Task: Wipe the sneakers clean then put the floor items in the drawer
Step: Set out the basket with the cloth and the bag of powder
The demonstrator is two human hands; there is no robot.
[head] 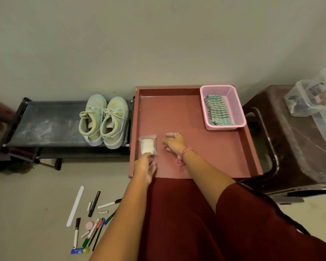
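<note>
Pens and markers (94, 223) lying on floor, near left side of lap.
Left hand (145, 167) pinching small bag (148, 145) inside open drawer (196, 162); right hand (174, 142) resting curled beside, gripping nothing. Sneakers (104, 120) sitting on rack (51, 125), left of drawer.

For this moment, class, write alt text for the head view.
A person's left hand sets a small clear bag in an open pink drawer, right hand beside it. Pens litter the floor; sneakers sit on a rack.
</note>
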